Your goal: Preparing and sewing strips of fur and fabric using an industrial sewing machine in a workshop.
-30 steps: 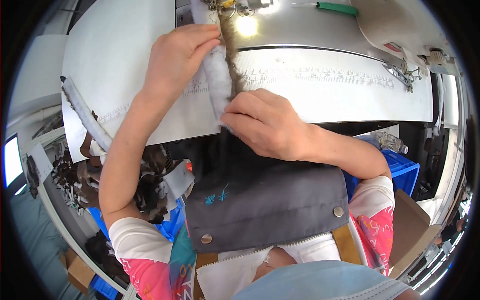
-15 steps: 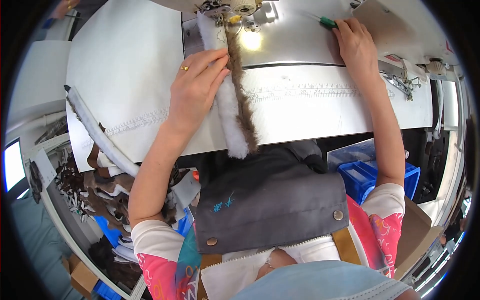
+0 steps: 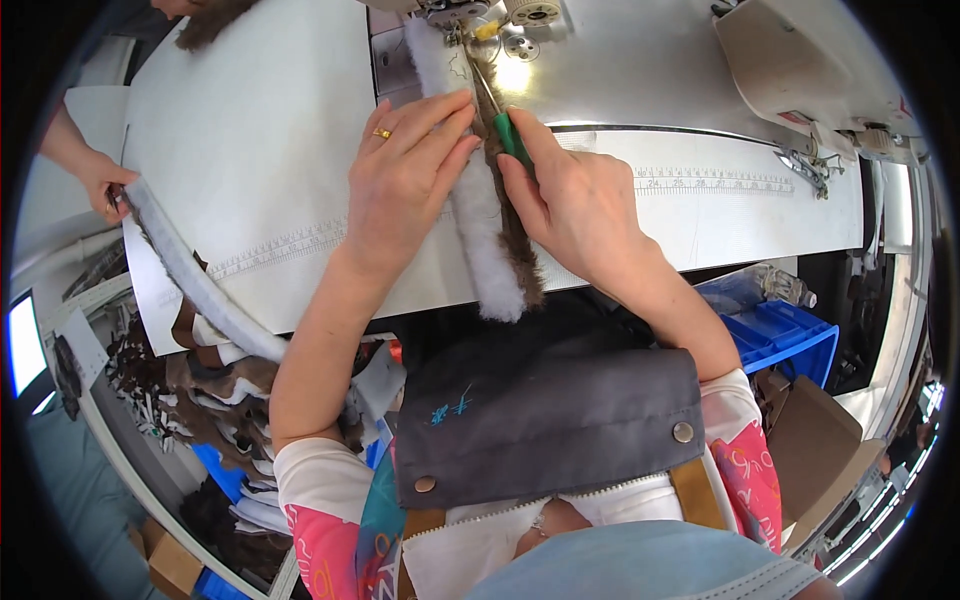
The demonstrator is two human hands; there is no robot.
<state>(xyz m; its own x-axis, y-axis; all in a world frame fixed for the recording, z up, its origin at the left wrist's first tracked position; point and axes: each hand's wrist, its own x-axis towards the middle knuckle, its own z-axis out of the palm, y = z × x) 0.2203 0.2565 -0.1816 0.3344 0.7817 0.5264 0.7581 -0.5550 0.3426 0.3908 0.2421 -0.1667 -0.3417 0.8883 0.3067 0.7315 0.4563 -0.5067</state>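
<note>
- The fur strip (image 3: 487, 235) – white pile on one side, brown on the other – lies with its long axis from the sewing machine (image 3: 470, 12) at the far edge of the surface (image 3: 250, 150) to the near edge, where its end hangs over.
- The left hand (image 3: 405, 185) presses flat on the white side, fingers spread, gripping nothing.
- The right hand (image 3: 570, 205) is closed on a green-handled tool (image 3: 505, 125), its tip toward the needle – both hands touch the strip.
- The blue bin (image 3: 790, 335) is below the right edge; its contents cannot be seen.

Sewing machine (image 3: 800, 70) cut off at top, needle area (image 3: 462, 15) partly hidden
</note>
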